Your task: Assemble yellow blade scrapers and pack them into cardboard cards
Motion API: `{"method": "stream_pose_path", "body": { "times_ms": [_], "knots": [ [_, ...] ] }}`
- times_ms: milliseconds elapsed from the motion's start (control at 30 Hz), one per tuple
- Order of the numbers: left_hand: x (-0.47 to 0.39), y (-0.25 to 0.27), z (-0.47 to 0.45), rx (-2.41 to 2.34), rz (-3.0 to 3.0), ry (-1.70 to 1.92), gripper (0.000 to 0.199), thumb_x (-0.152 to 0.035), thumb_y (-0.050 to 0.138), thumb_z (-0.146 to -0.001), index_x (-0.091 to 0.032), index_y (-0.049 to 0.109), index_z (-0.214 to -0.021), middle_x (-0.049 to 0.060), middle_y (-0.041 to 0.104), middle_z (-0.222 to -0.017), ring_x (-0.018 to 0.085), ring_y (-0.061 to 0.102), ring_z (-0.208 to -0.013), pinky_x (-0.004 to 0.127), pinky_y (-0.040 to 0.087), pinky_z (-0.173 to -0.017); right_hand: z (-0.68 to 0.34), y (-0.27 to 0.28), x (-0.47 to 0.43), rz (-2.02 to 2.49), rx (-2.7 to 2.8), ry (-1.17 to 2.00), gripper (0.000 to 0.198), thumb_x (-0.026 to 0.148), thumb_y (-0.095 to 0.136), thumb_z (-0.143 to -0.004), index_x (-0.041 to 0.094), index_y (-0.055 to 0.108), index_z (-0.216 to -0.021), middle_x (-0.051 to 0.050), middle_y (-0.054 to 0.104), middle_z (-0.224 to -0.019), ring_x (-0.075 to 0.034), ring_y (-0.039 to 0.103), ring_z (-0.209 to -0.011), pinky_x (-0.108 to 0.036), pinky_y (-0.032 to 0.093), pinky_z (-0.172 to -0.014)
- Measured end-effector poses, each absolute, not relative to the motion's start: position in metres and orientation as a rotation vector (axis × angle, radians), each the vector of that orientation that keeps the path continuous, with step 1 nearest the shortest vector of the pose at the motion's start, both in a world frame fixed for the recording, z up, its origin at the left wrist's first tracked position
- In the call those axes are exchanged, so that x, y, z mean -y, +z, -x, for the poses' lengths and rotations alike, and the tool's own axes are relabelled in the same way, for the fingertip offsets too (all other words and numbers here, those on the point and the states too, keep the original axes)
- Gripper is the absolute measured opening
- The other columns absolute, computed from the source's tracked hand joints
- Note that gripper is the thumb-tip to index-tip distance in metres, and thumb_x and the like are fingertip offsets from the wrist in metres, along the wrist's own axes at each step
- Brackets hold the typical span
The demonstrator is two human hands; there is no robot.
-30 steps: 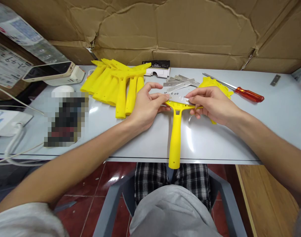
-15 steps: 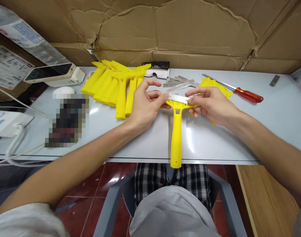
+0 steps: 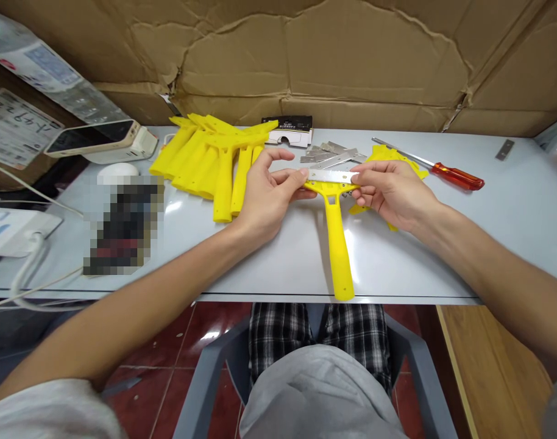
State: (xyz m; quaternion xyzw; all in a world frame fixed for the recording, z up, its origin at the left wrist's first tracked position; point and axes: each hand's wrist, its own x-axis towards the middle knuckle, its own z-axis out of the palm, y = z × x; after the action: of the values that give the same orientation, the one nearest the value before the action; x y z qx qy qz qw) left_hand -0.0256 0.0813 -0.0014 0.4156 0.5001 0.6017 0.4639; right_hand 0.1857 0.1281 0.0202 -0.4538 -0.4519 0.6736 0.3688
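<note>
A yellow plastic scraper [image 3: 339, 250] is held over the table, its handle pointing down toward me and its wide head away. Along that head lies a flat metal blade [image 3: 329, 176] with small holes. My left hand [image 3: 270, 194] pinches the left end of the head and blade between thumb and fingers. At the right end, my right hand [image 3: 395, 190] grips blade and head the same way, its thumb on the blade. Fingers hide both ends of the head. Behind the hands lies a pile of loose metal strips [image 3: 336, 153].
Several yellow scraper handles [image 3: 222, 177] are stacked at left. More yellow pieces [image 3: 383, 152] and a red-handled screwdriver [image 3: 456, 175] lie at right. A small black-and-white box [image 3: 287, 131] stands by the cardboard [image 3: 328, 61]. Phone [image 3: 93, 137], cables and a bottle [image 3: 50, 70] crowd the left.
The scraper's handle end has swung right and slightly away from me. My right thumb and fingers have closed on the right end of the blade and head.
</note>
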Motion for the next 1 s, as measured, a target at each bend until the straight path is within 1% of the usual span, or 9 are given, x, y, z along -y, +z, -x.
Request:
{"method": "stream_pose_path", "body": {
  "times_ms": [167,267,367,467,600,733,867,933,1000],
  "knots": [
    [-0.085,-0.005,0.026,-1.233,-0.993,1.472,0.032,-0.009,0.071,-0.089,-0.026,0.052,-0.106,-0.007,0.066,-0.073,0.013,0.076,-0.066,0.03,0.07,-0.073,-0.186,0.019,-0.131,1.191,1.203,1.656,0.023,0.012,0.078,-0.084,0.01,0.065,-0.103,-0.004,0.062,-0.079,-0.006,0.061,-0.062,-0.018,0.053,-0.057],
    [-0.085,-0.005,0.026,-1.232,-0.987,1.467,0.035,-0.008,0.073,-0.086,-0.025,0.051,-0.107,-0.006,0.067,-0.075,0.013,0.075,-0.066,0.03,0.07,-0.073,-0.187,0.018,-0.131,1.174,1.233,1.646,0.024,0.013,0.079,-0.083,0.011,0.066,-0.103,-0.005,0.063,-0.081,-0.006,0.061,-0.063,-0.019,0.053,-0.057],
    [-0.086,-0.003,0.027,-1.226,-0.951,1.423,0.034,-0.008,0.075,-0.085,-0.024,0.053,-0.106,-0.005,0.067,-0.075,0.014,0.076,-0.066,0.031,0.07,-0.073,-0.188,0.017,-0.132,1.173,1.258,1.627,0.023,0.014,0.079,-0.083,0.011,0.067,-0.102,-0.003,0.059,-0.075,-0.008,0.062,-0.064,-0.019,0.052,-0.057],
    [-0.088,0.001,0.029,-1.214,-0.912,1.335,0.03,-0.01,0.076,-0.086,-0.023,0.056,-0.105,-0.001,0.072,-0.078,0.015,0.078,-0.069,0.031,0.07,-0.074,-0.192,0.019,-0.138,1.194,1.247,1.607,0.023,0.012,0.077,-0.082,0.012,0.066,-0.103,-0.002,0.056,-0.071,-0.008,0.061,-0.064,-0.018,0.051,-0.057],
    [-0.091,0.004,0.031,-1.228,-0.943,1.328,0.025,-0.017,0.076,-0.088,-0.025,0.057,-0.102,0.003,0.08,-0.089,0.014,0.077,-0.071,0.027,0.066,-0.066,-0.201,0.026,-0.152,1.195,1.202,1.553,0.022,0.01,0.077,-0.083,0.011,0.065,-0.102,-0.005,0.061,-0.078,-0.006,0.059,-0.064,-0.019,0.051,-0.057],
    [-0.086,0.0,0.027,-1.37,-1.35,1.309,0.02,-0.02,0.077,-0.084,-0.024,0.06,-0.093,0.001,0.076,-0.084,0.012,0.067,-0.061,0.024,0.054,-0.052,-0.212,0.037,-0.163,1.158,1.147,1.524,0.014,0.008,0.071,-0.086,0.01,0.064,-0.097,-0.006,0.061,-0.085,-0.003,0.056,-0.062,-0.017,0.05,-0.057],
    [-0.074,-0.005,0.014,-1.438,-2.093,0.993,0.007,-0.021,0.072,-0.088,-0.021,0.07,-0.095,0.002,0.078,-0.087,0.014,0.065,-0.066,0.029,0.053,-0.067,-0.221,0.041,-0.169,1.113,1.124,1.515,0.013,0.007,0.067,-0.086,0.011,0.065,-0.098,-0.005,0.061,-0.086,-0.002,0.057,-0.066,-0.015,0.051,-0.059],
    [-0.071,-0.006,0.004,-1.413,-2.365,0.769,0.012,-0.023,0.068,-0.093,-0.02,0.074,-0.103,0.006,0.081,-0.098,0.017,0.068,-0.073,0.035,0.052,-0.074,-0.224,0.04,-0.172,1.093,1.141,1.504,0.014,0.01,0.068,-0.086,0.011,0.066,-0.1,-0.005,0.06,-0.085,-0.001,0.057,-0.068,-0.013,0.052,-0.061],
    [-0.072,-0.004,-0.007,-1.454,-2.537,0.591,0.02,-0.026,0.062,-0.098,-0.018,0.075,-0.11,0.012,0.082,-0.111,0.025,0.072,-0.085,0.039,0.051,-0.076,-0.226,0.039,-0.175,1.071,1.156,1.5,0.015,0.012,0.07,-0.086,0.011,0.067,-0.101,-0.004,0.06,-0.084,-0.001,0.058,-0.068,-0.013,0.053,-0.062]
  ]
}}
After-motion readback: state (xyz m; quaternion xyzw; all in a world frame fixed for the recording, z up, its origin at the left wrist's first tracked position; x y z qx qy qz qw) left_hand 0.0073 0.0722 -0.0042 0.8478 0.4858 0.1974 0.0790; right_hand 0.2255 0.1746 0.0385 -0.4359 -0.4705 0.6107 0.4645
